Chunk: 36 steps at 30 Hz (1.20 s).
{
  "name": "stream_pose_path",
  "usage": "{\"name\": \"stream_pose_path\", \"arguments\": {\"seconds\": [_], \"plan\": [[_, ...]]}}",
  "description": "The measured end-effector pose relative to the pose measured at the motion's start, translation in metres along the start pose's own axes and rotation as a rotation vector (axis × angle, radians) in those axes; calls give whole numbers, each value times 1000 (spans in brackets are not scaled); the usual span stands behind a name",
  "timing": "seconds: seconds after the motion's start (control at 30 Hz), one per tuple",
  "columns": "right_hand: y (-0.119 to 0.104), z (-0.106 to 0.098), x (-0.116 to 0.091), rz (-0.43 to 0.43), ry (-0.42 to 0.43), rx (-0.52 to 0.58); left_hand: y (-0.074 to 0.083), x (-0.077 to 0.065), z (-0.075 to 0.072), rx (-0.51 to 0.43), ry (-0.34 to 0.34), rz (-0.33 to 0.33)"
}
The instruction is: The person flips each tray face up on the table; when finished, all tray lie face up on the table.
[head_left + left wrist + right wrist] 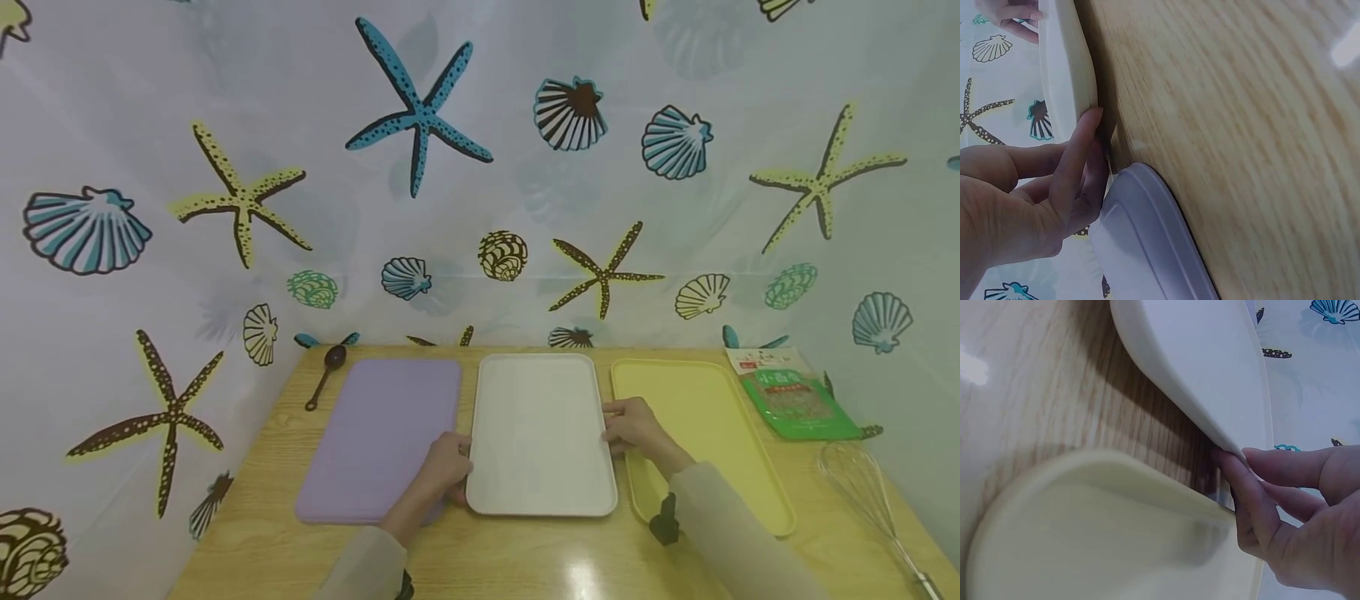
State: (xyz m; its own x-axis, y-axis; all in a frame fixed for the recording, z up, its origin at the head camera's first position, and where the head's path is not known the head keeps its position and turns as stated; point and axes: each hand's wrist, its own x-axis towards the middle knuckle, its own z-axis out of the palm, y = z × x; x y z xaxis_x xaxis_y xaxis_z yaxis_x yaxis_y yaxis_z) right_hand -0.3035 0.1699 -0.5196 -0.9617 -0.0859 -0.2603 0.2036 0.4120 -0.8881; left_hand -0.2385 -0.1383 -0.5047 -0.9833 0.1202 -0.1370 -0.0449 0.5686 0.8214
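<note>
Both hands hold a white rectangular tray (542, 437) by its long sides, in the middle of the table. My left hand (448, 462) grips the left side; in the left wrist view its thumb and fingers pinch the tray's rim (1075, 81), close by the corner of a purple tray (1132, 231). On the opposite side, my right hand (636, 423) has its thumb on the edge and fingers curled beneath, as the right wrist view shows. A shadow falls on the wood under the white tray's edge (1172, 387). A yellow tray (1085, 531) lies just below that hand.
The purple tray (386, 433) lies left on the wooden table (510, 558), the yellow one (705, 417) right. A dark spoon (322, 383) is at the back left. At the right are a green and white packet (798, 404) and a wire whisk (862, 492). A patterned curtain (480, 183) hangs behind.
</note>
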Motion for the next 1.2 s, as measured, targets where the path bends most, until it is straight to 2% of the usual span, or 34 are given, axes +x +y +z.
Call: {"name": "stream_pose_path", "arguments": {"seconds": [0.17, 0.57, 0.87, 1.1, 1.2], "plan": [[-1, 3, 1, 10, 20, -37, 5, -5, 1, 12, 5, -3], [-2, 5, -3, -7, 16, -121, -4, -5, 10, 96, 60, 56], [-1, 7, -5, -27, 29, -178, 1, -9, 12, 188, 64, -1], [0, 7, -9, -46, 38, -246, 7, -16, 12, 179, 62, -16], [2, 7, -9, -54, 42, -265, 8, -18, 13, 174, 67, -2]]}}
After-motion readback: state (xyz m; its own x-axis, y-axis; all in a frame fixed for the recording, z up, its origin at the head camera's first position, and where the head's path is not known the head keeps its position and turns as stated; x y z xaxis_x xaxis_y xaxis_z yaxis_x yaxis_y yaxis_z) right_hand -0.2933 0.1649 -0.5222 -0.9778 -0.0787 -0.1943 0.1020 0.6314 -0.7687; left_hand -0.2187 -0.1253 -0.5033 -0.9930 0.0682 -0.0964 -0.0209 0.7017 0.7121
